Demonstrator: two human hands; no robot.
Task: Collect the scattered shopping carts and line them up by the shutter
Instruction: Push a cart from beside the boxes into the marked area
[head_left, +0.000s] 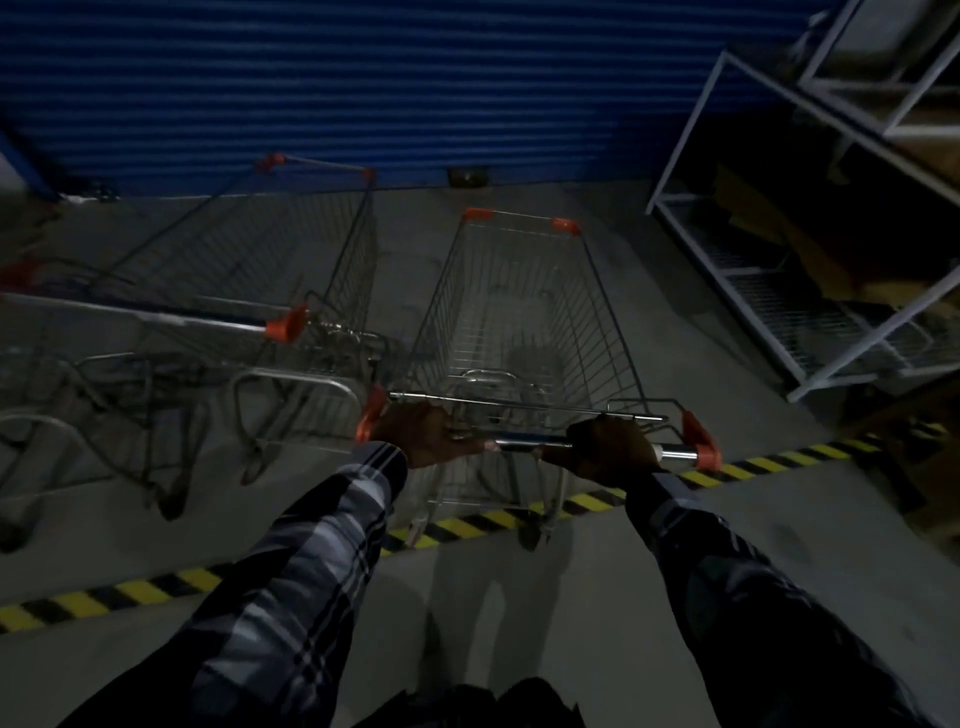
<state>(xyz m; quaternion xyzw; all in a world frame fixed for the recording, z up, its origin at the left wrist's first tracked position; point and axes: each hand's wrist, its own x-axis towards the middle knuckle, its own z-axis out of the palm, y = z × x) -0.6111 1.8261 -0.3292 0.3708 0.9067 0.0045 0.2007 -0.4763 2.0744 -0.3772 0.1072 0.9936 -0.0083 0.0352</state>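
A wire shopping cart (519, 312) with orange corner caps stands straight ahead of me, nose toward the blue roller shutter (415, 88). My left hand (426, 434) grips the left part of its handle bar (675, 456) and my right hand (610, 444) grips the right part. A second cart (291, 260) stands to its left, also nose toward the shutter, a narrow gap between them. A third cart's handle and frame (47, 332) show at the far left edge.
A white metal shelving rack (779, 249) leans at the right, close to my cart's right side. A yellow-and-black hazard stripe (156, 584) crosses the concrete floor under the cart's rear wheels. A small dark object (467, 177) sits at the shutter's base.
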